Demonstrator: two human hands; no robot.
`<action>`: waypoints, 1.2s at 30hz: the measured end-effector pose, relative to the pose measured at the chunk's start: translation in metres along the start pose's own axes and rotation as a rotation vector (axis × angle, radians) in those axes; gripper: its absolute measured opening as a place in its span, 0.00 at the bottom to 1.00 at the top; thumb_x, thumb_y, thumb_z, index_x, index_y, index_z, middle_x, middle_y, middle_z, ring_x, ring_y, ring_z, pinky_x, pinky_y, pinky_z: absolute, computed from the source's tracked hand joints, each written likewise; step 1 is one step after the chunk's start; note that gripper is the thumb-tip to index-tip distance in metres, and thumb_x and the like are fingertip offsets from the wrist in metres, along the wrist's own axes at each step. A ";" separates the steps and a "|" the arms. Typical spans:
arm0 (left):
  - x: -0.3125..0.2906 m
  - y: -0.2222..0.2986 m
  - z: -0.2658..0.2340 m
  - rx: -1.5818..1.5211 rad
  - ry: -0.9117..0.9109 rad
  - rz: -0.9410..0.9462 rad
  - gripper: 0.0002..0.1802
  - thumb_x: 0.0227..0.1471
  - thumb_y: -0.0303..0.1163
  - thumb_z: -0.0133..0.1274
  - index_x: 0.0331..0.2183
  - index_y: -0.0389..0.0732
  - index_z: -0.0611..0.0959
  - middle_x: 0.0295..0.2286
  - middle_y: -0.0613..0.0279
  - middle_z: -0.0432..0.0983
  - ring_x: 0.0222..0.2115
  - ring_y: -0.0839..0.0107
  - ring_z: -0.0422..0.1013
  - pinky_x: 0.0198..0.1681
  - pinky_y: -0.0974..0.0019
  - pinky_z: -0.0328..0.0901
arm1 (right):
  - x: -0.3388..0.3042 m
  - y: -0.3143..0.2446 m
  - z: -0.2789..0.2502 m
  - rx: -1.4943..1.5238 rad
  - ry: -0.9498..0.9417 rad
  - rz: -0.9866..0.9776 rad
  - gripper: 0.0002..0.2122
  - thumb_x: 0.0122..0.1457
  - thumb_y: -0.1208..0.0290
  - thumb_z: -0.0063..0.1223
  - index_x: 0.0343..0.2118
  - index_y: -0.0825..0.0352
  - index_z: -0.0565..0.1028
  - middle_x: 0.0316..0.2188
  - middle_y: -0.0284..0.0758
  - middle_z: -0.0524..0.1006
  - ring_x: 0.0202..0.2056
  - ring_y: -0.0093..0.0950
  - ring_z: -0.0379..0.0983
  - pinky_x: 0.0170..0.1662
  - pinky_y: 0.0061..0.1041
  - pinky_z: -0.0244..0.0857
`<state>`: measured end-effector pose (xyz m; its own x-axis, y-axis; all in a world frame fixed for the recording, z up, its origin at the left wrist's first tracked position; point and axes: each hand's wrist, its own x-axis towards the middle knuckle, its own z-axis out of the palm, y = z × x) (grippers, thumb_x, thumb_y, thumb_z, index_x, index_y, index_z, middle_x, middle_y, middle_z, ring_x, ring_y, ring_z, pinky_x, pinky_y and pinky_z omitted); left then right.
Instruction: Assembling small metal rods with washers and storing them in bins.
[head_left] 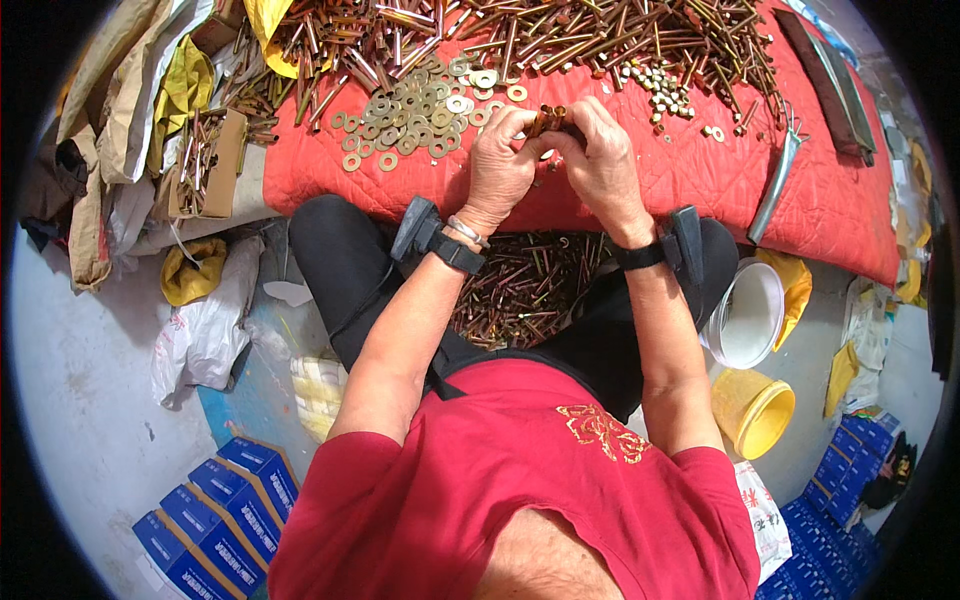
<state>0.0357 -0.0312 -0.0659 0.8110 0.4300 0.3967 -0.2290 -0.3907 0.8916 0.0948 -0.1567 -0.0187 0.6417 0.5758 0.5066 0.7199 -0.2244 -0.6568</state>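
Far left: grey floor with crumpled white bags [205,335] and stacked blue boxes [215,515]; above these, an open cardboard box [205,165] holding bolts. On the red quilted pad [700,180], a pile of brass-coloured washers [415,125] just left of the hands. Left hand [497,165] curled closed, fingertips pinching the left end of a small bundle of bolts [548,120], held just above the pad near its middle. Right hand [603,160] likewise closed round the bundle's right end, knuckles touching those of the left. Black wrist devices [425,232] strapped on both forearms. Loose bolts [525,285] heaped on the floor between the knees. Further right: small heap of nuts [660,92], long rods [600,40] across the pad's far edge, white bucket [750,315], yellow cup [755,410].
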 end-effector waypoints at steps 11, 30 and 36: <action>-0.005 -0.006 0.005 0.330 -0.026 0.174 0.11 0.40 0.24 0.58 0.30 0.40 0.76 0.26 0.57 0.70 0.30 0.56 0.68 0.36 0.59 0.62 | -0.022 0.030 0.018 0.038 0.069 0.068 0.07 0.50 0.82 0.55 0.31 0.71 0.70 0.26 0.38 0.73 0.26 0.31 0.71 0.31 0.26 0.65; -0.027 0.053 -0.060 -1.095 -0.375 -0.762 0.13 0.60 0.38 0.48 0.38 0.37 0.75 0.21 0.70 0.68 0.13 0.86 0.58 0.10 0.85 0.49 | -0.015 -0.003 -0.022 1.114 0.090 0.586 0.09 0.60 0.73 0.52 0.42 0.69 0.74 0.34 0.34 0.78 0.35 0.23 0.75 0.39 0.21 0.69; -0.034 0.055 -0.067 -0.883 -0.471 -0.677 0.12 0.59 0.39 0.49 0.36 0.40 0.76 0.18 0.75 0.65 0.12 0.89 0.55 0.12 0.85 0.48 | -0.022 -0.001 -0.023 1.108 0.015 0.541 0.08 0.59 0.75 0.52 0.40 0.70 0.74 0.31 0.33 0.77 0.33 0.21 0.73 0.38 0.19 0.68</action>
<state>-0.0401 -0.0128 -0.0156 0.9835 -0.0779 -0.1631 0.1782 0.5688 0.8029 0.0860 -0.1868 -0.0159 0.7955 0.6055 0.0238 -0.2479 0.3609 -0.8990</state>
